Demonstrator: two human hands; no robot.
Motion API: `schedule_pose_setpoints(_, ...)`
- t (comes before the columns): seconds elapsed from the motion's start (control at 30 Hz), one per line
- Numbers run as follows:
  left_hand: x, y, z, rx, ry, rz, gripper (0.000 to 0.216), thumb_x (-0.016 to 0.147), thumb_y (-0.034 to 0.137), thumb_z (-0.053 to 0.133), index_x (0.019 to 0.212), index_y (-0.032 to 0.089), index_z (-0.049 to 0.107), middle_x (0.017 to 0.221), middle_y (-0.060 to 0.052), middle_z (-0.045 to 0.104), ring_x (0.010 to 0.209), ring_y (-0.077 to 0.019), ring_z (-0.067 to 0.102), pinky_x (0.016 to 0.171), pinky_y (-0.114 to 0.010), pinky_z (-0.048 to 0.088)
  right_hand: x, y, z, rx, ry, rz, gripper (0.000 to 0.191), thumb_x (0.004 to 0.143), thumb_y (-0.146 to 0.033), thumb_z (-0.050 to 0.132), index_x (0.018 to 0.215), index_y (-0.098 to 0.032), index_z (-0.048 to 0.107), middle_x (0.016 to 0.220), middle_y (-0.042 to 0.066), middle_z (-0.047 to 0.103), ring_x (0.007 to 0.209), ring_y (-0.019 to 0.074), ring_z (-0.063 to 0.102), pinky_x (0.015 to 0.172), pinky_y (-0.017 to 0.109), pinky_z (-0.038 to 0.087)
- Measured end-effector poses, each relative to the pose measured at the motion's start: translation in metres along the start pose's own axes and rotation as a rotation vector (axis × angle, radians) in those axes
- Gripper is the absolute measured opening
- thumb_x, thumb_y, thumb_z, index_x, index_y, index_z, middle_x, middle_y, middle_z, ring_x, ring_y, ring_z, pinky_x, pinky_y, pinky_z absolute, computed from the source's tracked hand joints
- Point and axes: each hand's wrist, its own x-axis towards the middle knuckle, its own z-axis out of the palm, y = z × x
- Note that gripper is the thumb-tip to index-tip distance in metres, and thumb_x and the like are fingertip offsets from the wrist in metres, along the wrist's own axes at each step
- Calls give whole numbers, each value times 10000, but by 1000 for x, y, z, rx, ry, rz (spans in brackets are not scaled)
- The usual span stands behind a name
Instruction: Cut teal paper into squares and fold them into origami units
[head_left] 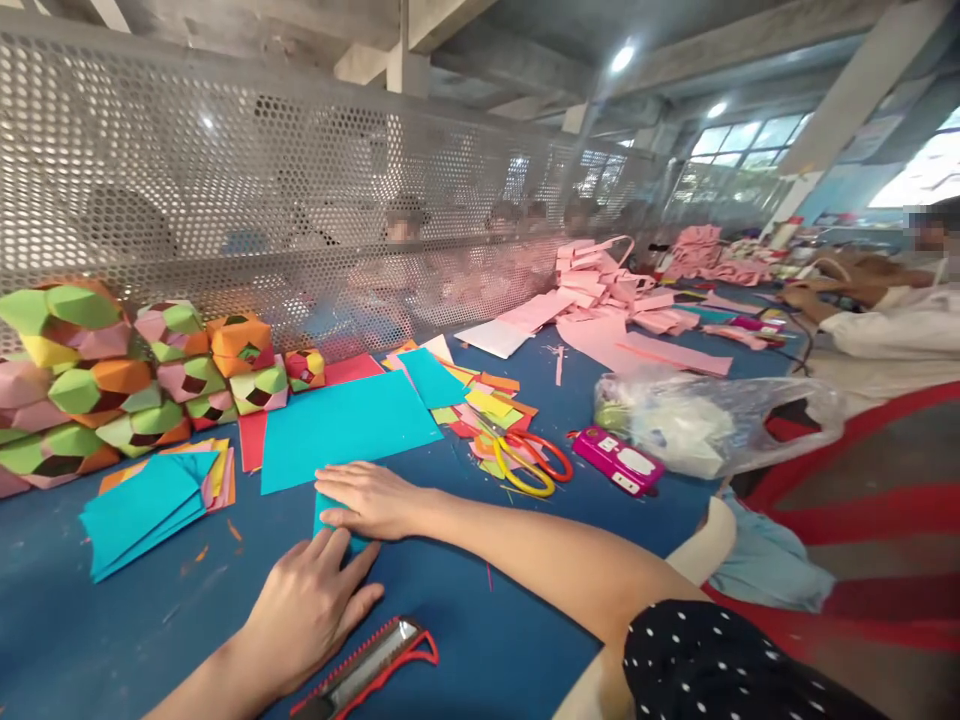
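Observation:
Under both hands is a small piece of bright blue paper (322,507), mostly covered. My right hand (375,500) lies flat across it, fingers stretched out and pressing it to the table. My left hand (311,590) rests with its fingers apart at the paper's near edge, touching it with the fingertips. A red utility knife (364,670) lies just in front of my left hand. Beyond my right hand is a large blue sheet (341,425). A fanned stack of blue paper pieces (142,510) sits to the left, over orange and yellow ones.
Folded paper balls (105,385) are piled at the left against the perforated metal screen (300,200). Yellow-and-red scissors (525,462) lie on coloured scraps, near a magenta device (619,460) and a plastic bag (697,420). Pink strips (607,290) heap behind. A person's sleeve (885,320) shows at right.

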Motion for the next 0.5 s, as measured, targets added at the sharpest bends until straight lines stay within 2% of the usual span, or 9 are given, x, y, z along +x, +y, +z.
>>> schedule_pose_setpoints(0.13, -1, -6, 2, -66, 95, -3, 328, 987, 366, 370, 1123, 245, 642, 867, -65, 634, 738, -195, 611, 633, -319, 527, -1, -2, 2, -91, 118, 109, 367, 974, -358, 401, 1220, -158, 585, 1347, 139, 565, 1217, 282, 515, 993, 439, 377)
schedule_pose_setpoints(0.27, 0, -11, 3, -154, 230, -11, 298, 989, 274, 377, 1119, 216, 639, 885, -60, 651, 745, -176, 619, 656, -296, 518, 0, -1, 6, -142, 176, 175, 246, 926, -211, 437, 1048, -168, 646, 1072, 130, 678, 1021, 278, 556, 877, 439, 375)
schedule_pose_setpoints(0.4, -1, -17, 4, -272, 302, -43, 271, 980, 235, 413, 1157, 222, 618, 959, -54, 662, 806, -155, 640, 717, -265, 526, 1, 1, 5, -118, 218, 215, 249, 871, -150, 509, 1075, -174, 649, 1034, 95, 678, 959, 238, 548, 832, 393, 358)
schedule_pose_setpoints(0.5, -3, -31, 7, -268, 414, -137, 270, 960, 265, 463, 1184, 231, 609, 1097, -81, 645, 939, -177, 647, 805, -276, 532, 2, 1, 2, -58, 243, 195, 283, 848, -166, 577, 1124, -199, 631, 1029, 46, 686, 945, 207, 567, 807, 354, 358)
